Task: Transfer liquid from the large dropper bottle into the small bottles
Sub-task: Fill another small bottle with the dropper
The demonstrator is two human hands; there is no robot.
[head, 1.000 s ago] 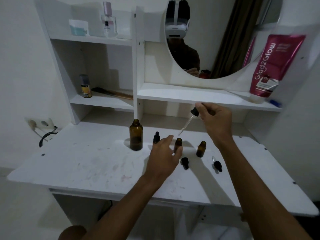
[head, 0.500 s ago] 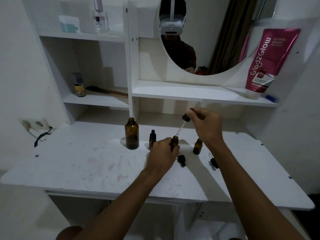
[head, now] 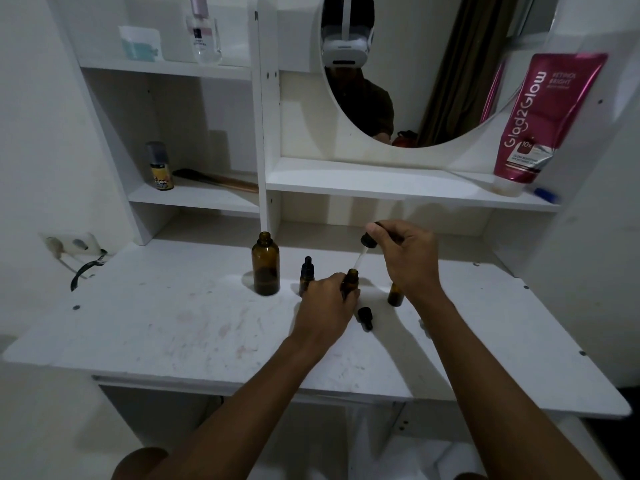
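Note:
The large amber bottle (head: 265, 265) stands uncapped on the white table (head: 156, 327). My left hand (head: 327, 306) grips a small amber bottle (head: 350, 282) standing on the table. My right hand (head: 403, 258) pinches the black bulb of the dropper (head: 363, 252), whose glass tip points down into that small bottle's neck. Another small bottle (head: 307, 277) with its black dropper cap on stands just left of my left hand. A third small bottle (head: 395, 294), uncapped, stands partly behind my right wrist. One loose black dropper cap (head: 365, 317) lies on the table.
White shelves rise behind the table, with a small can (head: 160, 166) and a brush (head: 216, 180) on the left one. A pink tube (head: 540, 123) leans on the right shelf beside a round mirror (head: 408, 64). A wall socket (head: 69, 244) with a black cable sits far left.
My left hand closed around the middle small bottle. My right hand brought the dropper down and left until its tip reached that bottle's neck.

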